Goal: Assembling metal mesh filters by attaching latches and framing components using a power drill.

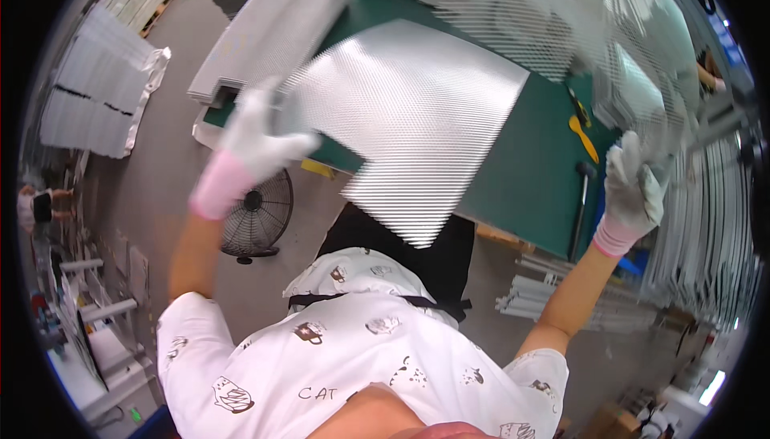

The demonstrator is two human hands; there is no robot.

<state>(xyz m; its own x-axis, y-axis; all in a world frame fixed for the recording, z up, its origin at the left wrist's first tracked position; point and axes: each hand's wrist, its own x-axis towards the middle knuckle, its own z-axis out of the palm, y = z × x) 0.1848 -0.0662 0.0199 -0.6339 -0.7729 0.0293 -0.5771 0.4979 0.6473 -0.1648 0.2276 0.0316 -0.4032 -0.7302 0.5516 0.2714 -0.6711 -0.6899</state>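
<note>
A shiny, finely ribbed silver sheet (pixel 417 110) lies across the green table (pixel 513 166), its notched near end jutting over the front edge toward my body. My left hand (pixel 261 134), in a white glove with a pink cuff, is at the sheet's left side. It is blurred, with thumb and fingers apart and nothing visible in it. On the right, my gloved right hand (pixel 634 186) has its fingers curled at the lower edge of a second ribbed sheet (pixel 513 18). That sheet is raised and smeared by motion across the upper right, partly covering what lies behind it.
Ribbed panels (pixel 273 30) are stacked at the table's far left. A yellow-handled tool (pixel 583 138) and a black-headed hammer (pixel 581 206) lie on the right. Below are a black fan (pixel 255 214) and metal strips (pixel 561 298). Another person (pixel 42 206) is far left.
</note>
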